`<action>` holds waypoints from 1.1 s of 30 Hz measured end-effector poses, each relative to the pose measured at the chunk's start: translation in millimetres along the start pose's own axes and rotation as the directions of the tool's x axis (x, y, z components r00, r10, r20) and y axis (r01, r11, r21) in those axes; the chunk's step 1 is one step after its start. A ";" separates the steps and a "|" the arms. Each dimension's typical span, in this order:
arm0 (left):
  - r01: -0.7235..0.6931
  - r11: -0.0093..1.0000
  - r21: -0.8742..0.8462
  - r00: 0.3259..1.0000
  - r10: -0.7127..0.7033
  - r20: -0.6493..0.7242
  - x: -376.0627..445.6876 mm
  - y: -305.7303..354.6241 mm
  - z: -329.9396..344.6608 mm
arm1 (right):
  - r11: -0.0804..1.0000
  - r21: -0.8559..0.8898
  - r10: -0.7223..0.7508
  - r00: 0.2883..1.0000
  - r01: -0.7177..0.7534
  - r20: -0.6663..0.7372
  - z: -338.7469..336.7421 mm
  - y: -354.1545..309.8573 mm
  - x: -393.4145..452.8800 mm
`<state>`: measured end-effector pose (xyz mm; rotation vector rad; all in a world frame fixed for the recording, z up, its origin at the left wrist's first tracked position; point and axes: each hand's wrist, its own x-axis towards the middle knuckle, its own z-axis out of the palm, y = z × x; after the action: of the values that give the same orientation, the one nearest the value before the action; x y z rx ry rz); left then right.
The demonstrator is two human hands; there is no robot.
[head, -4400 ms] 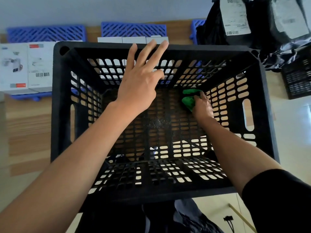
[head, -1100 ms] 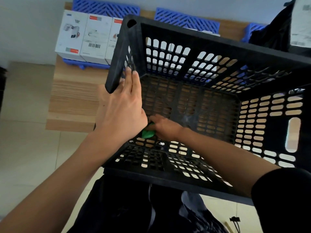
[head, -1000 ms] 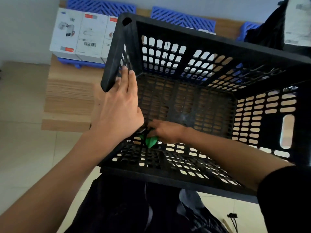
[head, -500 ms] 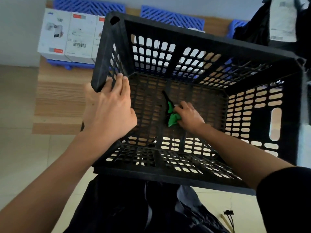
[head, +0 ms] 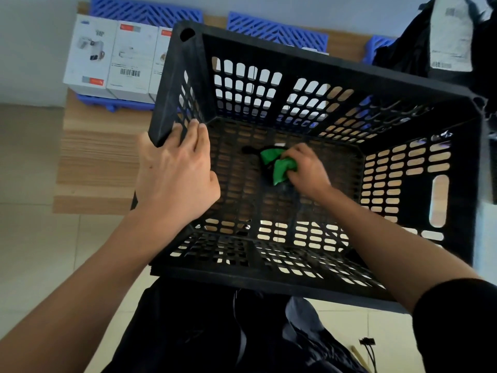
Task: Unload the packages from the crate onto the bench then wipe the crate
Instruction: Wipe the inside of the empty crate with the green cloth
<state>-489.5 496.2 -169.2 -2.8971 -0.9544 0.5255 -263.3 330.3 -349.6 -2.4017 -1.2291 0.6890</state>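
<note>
Both hands work: left hand (head: 174, 173) grips crate (head: 322, 74), right hand (head: 306, 168) presses cloth (head: 277, 165).

No legible text anywhere. White boxes (head: 113, 57) on the surface (head: 102, 157), beyond the left-hand fingers (head: 196, 133): middle one has a barcode label (head: 130, 72) with small print lines, too small to read. Red/orange tags on box tops and one lower corner, wording blurred. Black bags (head: 403, 52) far beyond the right-hand fingers (head: 295, 152) carry a white shipping label (head: 450, 36) with barcode patches top and bottom, print unreadable. Crate (head: 322, 76) shows no markings I can make out.
</note>
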 end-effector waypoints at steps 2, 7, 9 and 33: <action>0.000 1.000 0.003 1.000 0.000 0.004 0.3 0.1 0.2 | 0.993 -0.071 0.090 0.995 -0.093 -0.034 -15.0 26.8 2.0; 0.020 1.000 -0.007 1.000 -0.019 0.014 2.2 0.2 3.7 | 0.930 -0.320 0.248 0.953 -0.184 0.173 -6.2 38.4 -12.8; 0.037 0.999 -0.015 0.999 -0.036 0.019 3.0 1.0 4.9 | 0.935 -0.341 0.193 0.946 -0.096 0.261 1.3 22.6 -20.1; 0.031 0.999 -0.036 0.995 -0.035 -0.096 2.1 0.6 11.8 | 0.999 0.025 -0.042 0.996 0.040 0.082 46.0 -57.2 58.1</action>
<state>-491.5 496.3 -181.1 -2.9010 -1.0058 0.3671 -297.3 414.3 -373.0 -2.3431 -1.2918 0.7928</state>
